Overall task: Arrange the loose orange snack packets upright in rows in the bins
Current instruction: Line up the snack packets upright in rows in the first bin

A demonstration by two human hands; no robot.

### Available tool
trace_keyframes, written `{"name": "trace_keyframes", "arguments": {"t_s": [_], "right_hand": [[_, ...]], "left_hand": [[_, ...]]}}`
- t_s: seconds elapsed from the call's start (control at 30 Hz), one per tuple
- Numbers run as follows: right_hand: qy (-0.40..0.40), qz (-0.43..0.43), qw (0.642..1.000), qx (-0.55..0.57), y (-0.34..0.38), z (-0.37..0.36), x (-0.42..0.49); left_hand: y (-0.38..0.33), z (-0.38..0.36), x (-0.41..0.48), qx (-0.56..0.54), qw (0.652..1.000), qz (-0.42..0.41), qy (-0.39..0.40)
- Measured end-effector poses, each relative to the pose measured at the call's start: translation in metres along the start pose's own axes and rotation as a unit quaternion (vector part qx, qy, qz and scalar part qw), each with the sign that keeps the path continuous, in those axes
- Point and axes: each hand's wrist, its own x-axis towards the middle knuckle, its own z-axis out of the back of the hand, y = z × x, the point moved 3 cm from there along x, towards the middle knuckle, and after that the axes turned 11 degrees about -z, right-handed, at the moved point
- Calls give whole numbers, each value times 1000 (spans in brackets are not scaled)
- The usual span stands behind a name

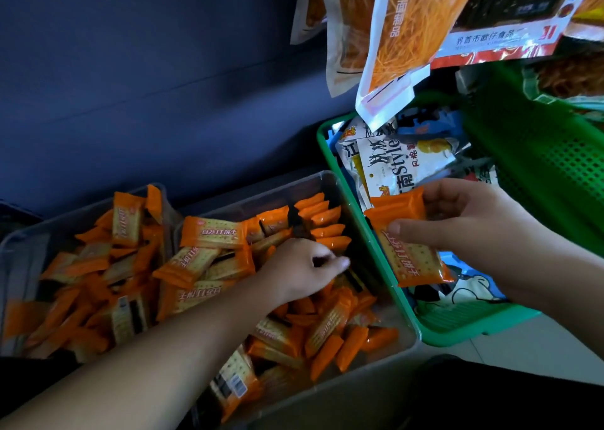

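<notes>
Two clear plastic bins hold orange cracker packets. The right bin (322,181) has a short upright row of packets (323,222) at its far right corner and a loose heap (294,328) elsewhere. The left bin (29,230) is filled with a loose jumble (98,276). My left hand (300,267) reaches into the right bin, fingers curled among the packets beside the row; what it holds is hidden. My right hand (467,220) grips a small stack of orange packets (408,236) above the green basket's left rim.
A green basket (434,334) of mixed snack bags sits right of the bins. A second green mesh basket (539,155) stands behind it. Large orange-and-white snack bags (395,37) hang overhead. A dark blue wall backs the bins.
</notes>
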Motion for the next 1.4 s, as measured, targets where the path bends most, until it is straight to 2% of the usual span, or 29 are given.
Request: {"name": "trace_keyframes", "arguments": {"t_s": [0.1, 0.27, 0.43, 0.53, 0.73, 0.83, 0.97, 1.13, 1.3, 1.4], "right_hand": [[4, -2, 1000, -14, 0, -6, 0], [13, -3, 1000, -21, 1, -10, 0], [9, -11, 1000, -23, 1, -8, 1], [13, -14, 999, -25, 2, -9, -1], [19, -9, 1000, -18, 6, -10, -4], [19, -12, 1000, -13, 6, -10, -3], [22, -18, 999, -20, 4, -10, -2], [24, -15, 999, -22, 5, -10, -3], [18, -11, 999, -28, 4, -9, -2], [11, -12, 999, -30, 2, -5, -2]], "left_hand": [[14, 7, -1, 2, 990, 6, -138], [12, 14, 20, -43, 977, 77, -194], [8, 9, 26, -41, 978, 149, -140], [12, 8, 27, -17, 974, 159, -162], [22, -5, 40, -103, 976, 127, -140], [26, -10, 43, -113, 979, 110, -129], [33, -16, 46, -71, 991, 77, -85], [30, -18, 48, 33, 995, 86, -47], [21, -12, 43, 35, 996, 82, -21], [6, 1, 31, 87, 993, 84, -2]]}}
